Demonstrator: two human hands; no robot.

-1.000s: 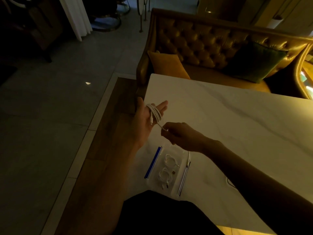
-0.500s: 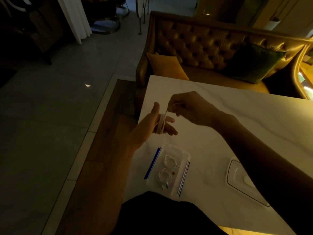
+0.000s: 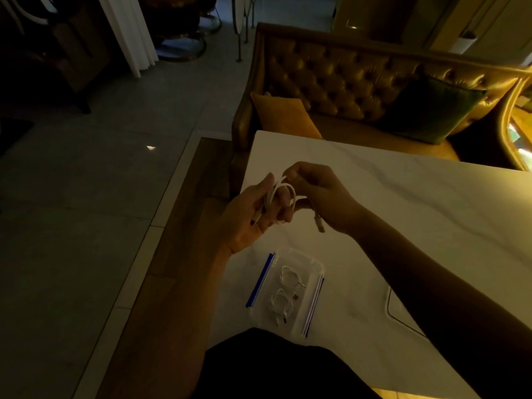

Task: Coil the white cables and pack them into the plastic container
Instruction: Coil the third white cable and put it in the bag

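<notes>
A white cable (image 3: 280, 194) is looped around the fingers of my left hand (image 3: 250, 217), palm up, above the table's left edge. One plug lies on that palm; the other end dangles below my right hand (image 3: 319, 197), which pinches the cable at the top of the loop. Nearer to me, a clear plastic container (image 3: 316, 269) with blue clip strips on its two long sides stands on the white marble table (image 3: 417, 214). Inside it lie two coiled white cables (image 3: 283, 295).
The container's clear lid (image 3: 403, 315) lies on the table to the right, partly hidden by my right forearm. A gold tufted sofa (image 3: 359, 76) with a yellow cushion (image 3: 283, 115) and a green cushion (image 3: 431, 108) stands behind the table. Tiled floor lies to the left.
My right hand has carried the cable's end over and around the coil on my left fingers. The loop is now looser and stands out from the fingers. The free end now dangles.
</notes>
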